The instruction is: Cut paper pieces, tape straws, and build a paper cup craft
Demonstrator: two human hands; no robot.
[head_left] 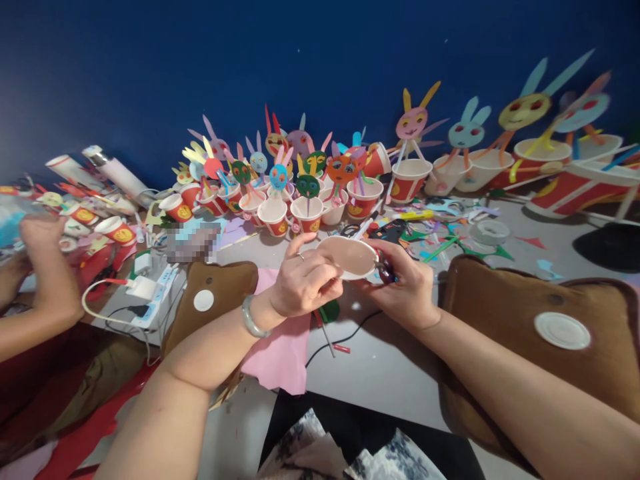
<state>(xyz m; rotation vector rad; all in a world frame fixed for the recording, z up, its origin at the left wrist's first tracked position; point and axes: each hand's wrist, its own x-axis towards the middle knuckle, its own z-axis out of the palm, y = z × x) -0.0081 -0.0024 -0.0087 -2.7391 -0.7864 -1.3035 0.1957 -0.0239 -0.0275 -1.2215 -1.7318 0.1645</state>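
Observation:
In front of me, my left hand [310, 277] is closed on the left edge of a pale paper cup [347, 257], whose oval opening faces me. A ring and a jade-like bangle [255, 318] are on that arm. At the cup's right edge, my right hand [405, 283] is closed round a dark purple-handled tool [385, 270]; fingers hide most of it, so I cannot tell its kind. Below the hands lie a pink paper sheet [280, 347], a dark green round piece [330, 311] and a thin grey stick [328, 337].
Rabbit-faced paper figures in red-and-white cups [306, 215] line the blue wall. Scraps and a tape roll [490, 232] lie at right. Brown cushions [505, 333] flank my arms. A power strip [157, 303] with cables sits at left, beside another person's arm [47, 300].

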